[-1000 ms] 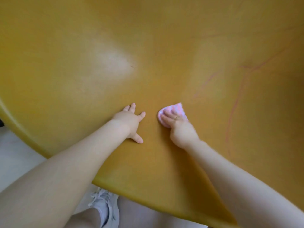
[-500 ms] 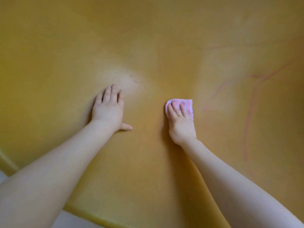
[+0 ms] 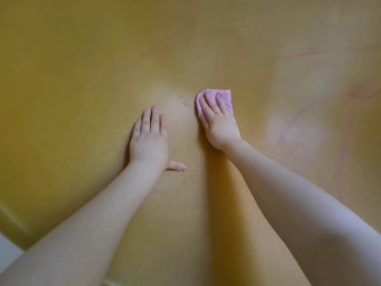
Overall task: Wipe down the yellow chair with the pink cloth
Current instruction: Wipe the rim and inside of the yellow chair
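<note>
The yellow chair point(image 3: 86, 83) fills nearly the whole view with its broad textured plastic surface. My right hand point(image 3: 217, 118) lies flat with straight fingers on the small pink cloth point(image 3: 226, 96) and presses it against the chair near the middle. Only the cloth's far edge and sides show past the fingers. My left hand point(image 3: 149, 139) rests flat on the bare chair surface just left of it, fingers straight and thumb spread to the right. A short dark scuff mark point(image 3: 184, 101) sits between the two hands, beside the cloth.
Thin pink scribble lines point(image 3: 292, 122) run over the chair's right part, with pale glare patches around them. The chair's rim point(image 3: 14, 221) curves along the lower left, with a sliver of light floor point(image 3: 6, 252) beyond it.
The view has drawn closer to the chair; the floor and shoe have dropped out. Both hands slid farther up the surface, the right one carrying the cloth up beside the scuff mark.
</note>
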`<state>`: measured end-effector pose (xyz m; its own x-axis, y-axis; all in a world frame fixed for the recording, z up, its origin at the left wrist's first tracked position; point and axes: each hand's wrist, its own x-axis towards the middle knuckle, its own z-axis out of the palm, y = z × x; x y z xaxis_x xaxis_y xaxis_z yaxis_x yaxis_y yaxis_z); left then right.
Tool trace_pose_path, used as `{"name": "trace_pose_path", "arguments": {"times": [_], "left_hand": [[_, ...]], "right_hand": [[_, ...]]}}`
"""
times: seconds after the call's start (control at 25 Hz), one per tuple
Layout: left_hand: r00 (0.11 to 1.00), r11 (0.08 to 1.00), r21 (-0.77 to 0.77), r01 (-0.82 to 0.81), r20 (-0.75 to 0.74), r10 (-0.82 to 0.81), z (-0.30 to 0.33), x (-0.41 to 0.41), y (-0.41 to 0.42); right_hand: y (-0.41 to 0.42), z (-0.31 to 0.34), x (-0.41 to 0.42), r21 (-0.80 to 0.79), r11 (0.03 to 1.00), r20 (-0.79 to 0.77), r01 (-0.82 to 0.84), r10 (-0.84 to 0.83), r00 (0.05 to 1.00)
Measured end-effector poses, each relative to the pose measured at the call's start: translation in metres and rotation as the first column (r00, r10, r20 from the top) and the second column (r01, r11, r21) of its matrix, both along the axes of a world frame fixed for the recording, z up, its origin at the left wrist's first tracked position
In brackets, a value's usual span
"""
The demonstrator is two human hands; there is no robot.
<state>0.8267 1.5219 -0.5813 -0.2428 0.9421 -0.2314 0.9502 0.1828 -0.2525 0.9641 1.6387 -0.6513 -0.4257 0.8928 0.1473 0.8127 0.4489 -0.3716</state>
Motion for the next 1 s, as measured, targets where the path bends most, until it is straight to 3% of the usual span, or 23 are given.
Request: {"name": "trace_pose_path", "arguments": {"times": [0.08, 0.2, 0.28, 0.44, 0.56, 0.84, 1.0], "left_hand": [[1.0, 1.0, 0.014, -0.004, 0.03, 0.004, -0.001, 0.002, 0.003], [0.998, 1.0, 0.023, -0.003, 0.063, 0.002, -0.001, 0.005, 0.008], [0.998, 0.999, 0.034, -0.002, 0.067, 0.0, -0.001, 0.006, 0.01], [0.999, 1.0, 0.006, 0.006, 0.042, -0.006, -0.001, 0.005, 0.008], [0.999, 1.0, 0.011, 0.012, 0.053, -0.012, -0.001, 0.003, 0.009], [0.998, 1.0, 0.021, 0.009, 0.068, -0.011, 0.0, 0.004, 0.008], [0.998, 1.0, -0.009, -0.001, 0.06, 0.002, 0.001, 0.007, 0.009]], "right_hand": [[-0.027, 0.001, -0.011, -0.003, 0.995, -0.092, -0.097, 0.096, 0.991], [-0.085, -0.005, -0.011, -0.108, 0.913, -0.169, -0.394, 0.374, 0.912], [-0.084, -0.001, -0.01, -0.105, 0.886, -0.196, -0.452, 0.427, 0.883], [-0.018, 0.014, -0.032, 0.049, 0.959, -0.168, -0.278, 0.282, 0.945], [0.013, 0.023, -0.045, 0.034, 0.983, -0.141, -0.179, 0.182, 0.973], [-0.069, 0.009, -0.001, -0.086, 0.954, -0.099, -0.288, 0.279, 0.955], [-0.04, 0.028, -0.021, -0.106, 0.965, 0.036, -0.24, 0.245, 0.969]]}}
